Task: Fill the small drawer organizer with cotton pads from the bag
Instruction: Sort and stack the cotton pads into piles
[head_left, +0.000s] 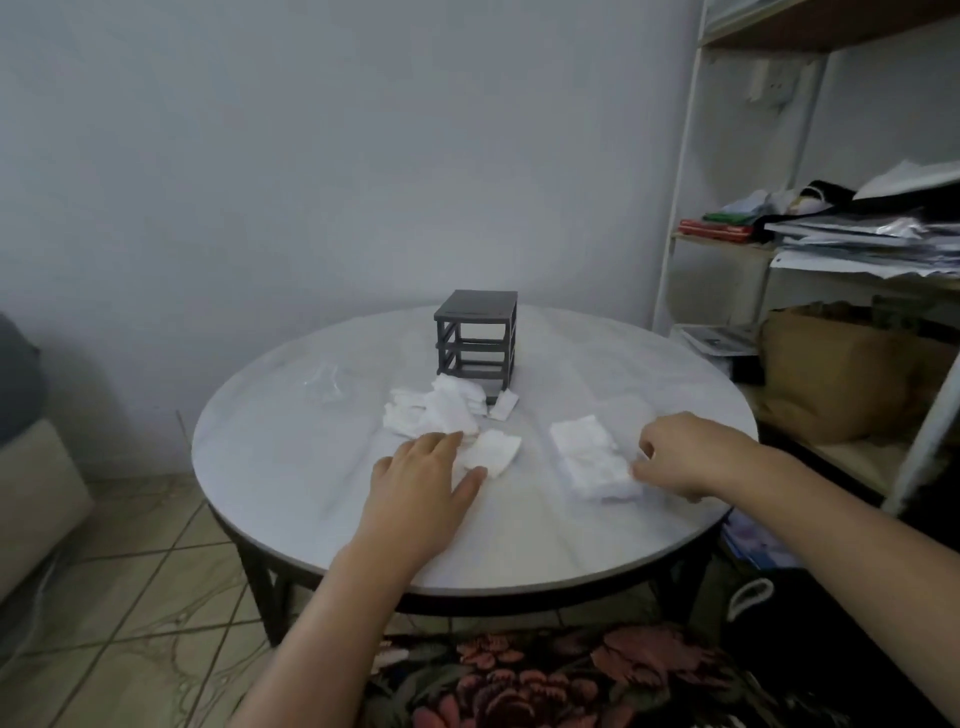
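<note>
On a round table (311, 493) with a smooth, pale, marble-like top and a dark frame, the drawer organizer (475, 335) stands near the far edge. It is a small dark grey cube of thin bars with a flat lid, and its open sides show bare shelves. Just in front of it, toward the middle of the top, lies a loose heap of cotton pads (431, 410), white, soft and roughly rectangular, overlapping at odd angles. A crumpled clear plastic bag (324, 382) lies to the left of the heap, apart from it.

The left hand (423, 480) lies flat and released, with straight fingers reaching the near edge of the heap and its thumb touching a single pad (491, 452).

Toward the right edge, a neater stack of pads (592, 462) lies lengthwise. The right hand (685, 454) is at its right end with fingers curled and thumb against the stack. Whether it actually pinches a pad cannot be made out.
</note>
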